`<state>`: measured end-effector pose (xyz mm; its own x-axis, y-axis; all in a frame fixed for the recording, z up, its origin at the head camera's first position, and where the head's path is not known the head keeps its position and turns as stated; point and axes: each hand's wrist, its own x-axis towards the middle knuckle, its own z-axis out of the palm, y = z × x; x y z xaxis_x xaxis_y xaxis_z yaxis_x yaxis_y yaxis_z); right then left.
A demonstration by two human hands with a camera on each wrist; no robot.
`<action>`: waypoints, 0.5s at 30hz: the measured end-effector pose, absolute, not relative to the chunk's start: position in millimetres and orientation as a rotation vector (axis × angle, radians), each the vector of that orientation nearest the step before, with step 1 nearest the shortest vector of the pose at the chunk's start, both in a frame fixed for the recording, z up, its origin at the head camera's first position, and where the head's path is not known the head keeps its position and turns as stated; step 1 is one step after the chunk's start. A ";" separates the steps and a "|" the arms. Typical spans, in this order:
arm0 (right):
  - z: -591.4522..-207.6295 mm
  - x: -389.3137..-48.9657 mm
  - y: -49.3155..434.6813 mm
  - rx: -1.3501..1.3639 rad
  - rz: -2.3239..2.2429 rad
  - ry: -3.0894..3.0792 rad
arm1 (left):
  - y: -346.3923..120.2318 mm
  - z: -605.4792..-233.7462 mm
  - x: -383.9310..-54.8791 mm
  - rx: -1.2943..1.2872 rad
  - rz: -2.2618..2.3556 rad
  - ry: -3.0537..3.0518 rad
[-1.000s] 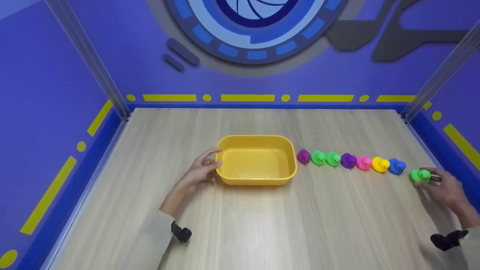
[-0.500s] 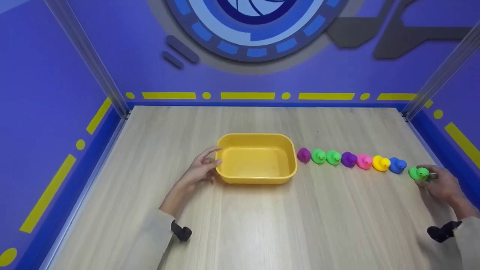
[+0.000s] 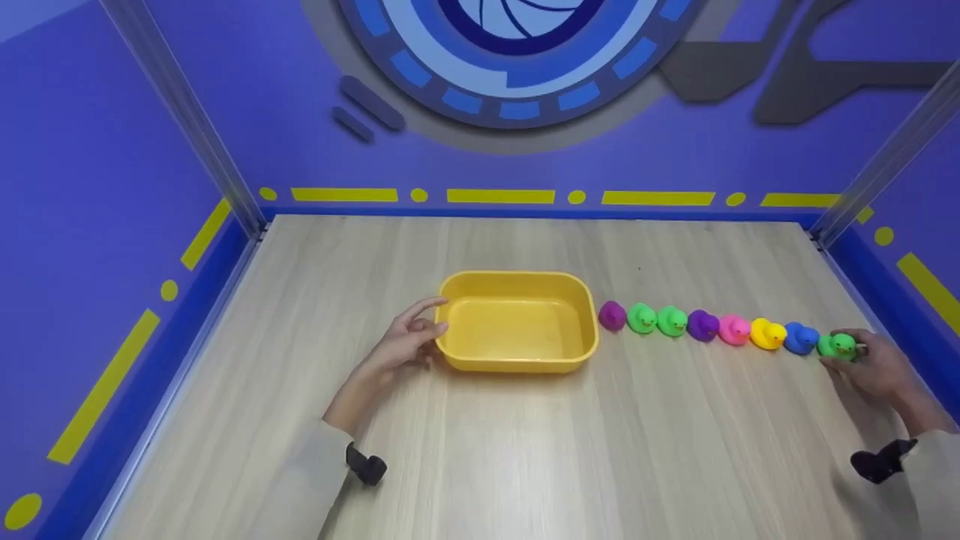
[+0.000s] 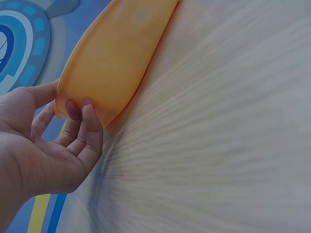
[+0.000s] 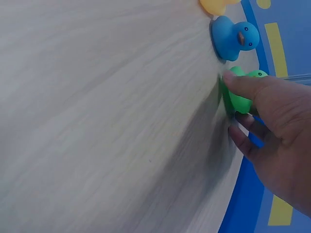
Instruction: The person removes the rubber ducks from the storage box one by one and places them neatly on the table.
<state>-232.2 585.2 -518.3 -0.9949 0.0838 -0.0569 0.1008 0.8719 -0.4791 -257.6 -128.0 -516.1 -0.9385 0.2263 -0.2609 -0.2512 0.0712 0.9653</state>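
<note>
A yellow plastic basin (image 3: 517, 365) stands near the middle of the table. My left hand (image 3: 405, 337) grips its left end, thumb at the rim; in the left wrist view several fingers curl against the basin's outer wall (image 4: 109, 58). At the far right, my right hand (image 3: 879, 367) pinches a green toy duck (image 3: 832, 346) between thumb and fingers. This duck sits low at the end of a row, right beside a blue duck (image 3: 800, 339). In the right wrist view the thumb partly covers the green duck (image 5: 239, 101).
Leftward from the blue duck run a yellow duck (image 3: 766, 334), a pink duck (image 3: 733, 331), a purple duck (image 3: 702, 325), two green ducks (image 3: 671, 321) and a magenta duck (image 3: 611, 316) by the basin's right side. Blue-purple panels (image 3: 487, 169) enclose the wooden table (image 3: 525, 450).
My right hand has brought the green duck leftward, narrowing the gap to the blue duck until they stand side by side. The left hand keeps its grip on the basin, which has stayed put.
</note>
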 end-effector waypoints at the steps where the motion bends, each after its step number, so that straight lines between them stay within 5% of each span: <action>1: -519.6 -232.6 585.2 0.147 -0.770 3.020 | -127.6 -515.7 -257.5 -0.031 1.928 2.014; 15: -525.0 -233.0 577.4 0.241 -0.807 3.070 | -127.4 -515.8 -257.4 -0.056 1.937 2.011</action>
